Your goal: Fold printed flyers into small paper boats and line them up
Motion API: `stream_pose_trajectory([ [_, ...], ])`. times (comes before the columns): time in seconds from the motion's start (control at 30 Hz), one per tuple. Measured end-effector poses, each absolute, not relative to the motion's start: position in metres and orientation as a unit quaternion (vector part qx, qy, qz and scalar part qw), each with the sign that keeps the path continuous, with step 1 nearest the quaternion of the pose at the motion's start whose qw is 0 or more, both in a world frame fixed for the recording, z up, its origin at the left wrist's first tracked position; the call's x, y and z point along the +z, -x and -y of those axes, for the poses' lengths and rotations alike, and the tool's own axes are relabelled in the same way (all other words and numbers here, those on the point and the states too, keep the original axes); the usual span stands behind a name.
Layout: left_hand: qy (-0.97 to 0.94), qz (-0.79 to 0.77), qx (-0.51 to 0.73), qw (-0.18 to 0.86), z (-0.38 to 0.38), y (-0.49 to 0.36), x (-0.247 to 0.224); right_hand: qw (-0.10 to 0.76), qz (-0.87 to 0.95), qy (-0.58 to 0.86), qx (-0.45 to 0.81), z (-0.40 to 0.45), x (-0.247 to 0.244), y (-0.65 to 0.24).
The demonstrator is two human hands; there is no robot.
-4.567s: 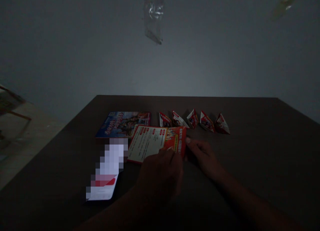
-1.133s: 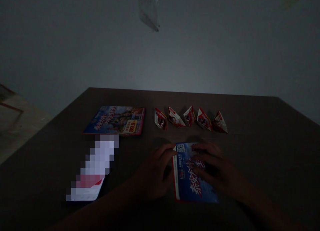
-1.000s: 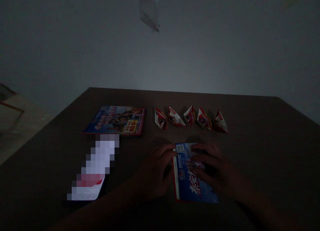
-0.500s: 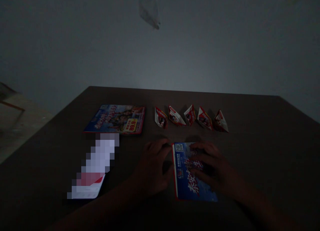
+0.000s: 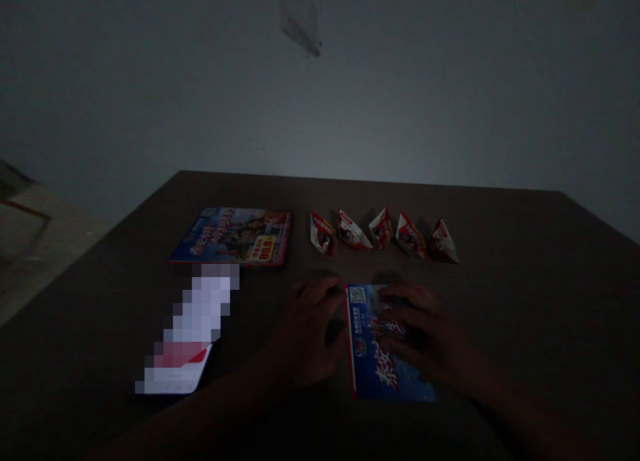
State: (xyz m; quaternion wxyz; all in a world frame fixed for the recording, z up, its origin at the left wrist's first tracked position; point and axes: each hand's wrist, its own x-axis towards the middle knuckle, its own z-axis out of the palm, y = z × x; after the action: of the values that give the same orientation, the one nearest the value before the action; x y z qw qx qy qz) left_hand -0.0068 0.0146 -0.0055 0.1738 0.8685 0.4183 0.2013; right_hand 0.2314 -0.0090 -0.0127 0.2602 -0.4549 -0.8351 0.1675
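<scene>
A blue printed leaflet (image 5: 370,374) with large characters, a QR code and a red-and-white left edge lies on the dark table in front of me. My right hand (image 5: 425,328) rests on its right part, fingers spread and hiding some of the print. At the leaflet's left edge is my left hand (image 5: 313,334), its thumb and forefinger apart with the fingertips close to that edge; whether they touch it is too dark to tell. Beyond both hands, several small folded red-and-white paper shapes (image 5: 383,229) stand in a row.
To the left lies a stack of colourful leaflets (image 5: 227,238) with a yellow price patch. Nearer me is a lit phone (image 5: 177,381), its screen mostly blurred out. A clear plastic bag (image 5: 300,18) hangs against the grey wall behind the table (image 5: 525,248).
The view has shifted very slightly. Both hands and the leaflet stay in practically the same place.
</scene>
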Motion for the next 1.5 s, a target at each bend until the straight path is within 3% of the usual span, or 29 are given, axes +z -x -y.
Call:
stream_pose_trajectory([
  [1.5,-0.858,-0.429,0.214,0.185,-0.0141,0.0042,-0.0037,0.265,0.824,0.46,0.196,0.0078,-0.0095,-0.2243],
])
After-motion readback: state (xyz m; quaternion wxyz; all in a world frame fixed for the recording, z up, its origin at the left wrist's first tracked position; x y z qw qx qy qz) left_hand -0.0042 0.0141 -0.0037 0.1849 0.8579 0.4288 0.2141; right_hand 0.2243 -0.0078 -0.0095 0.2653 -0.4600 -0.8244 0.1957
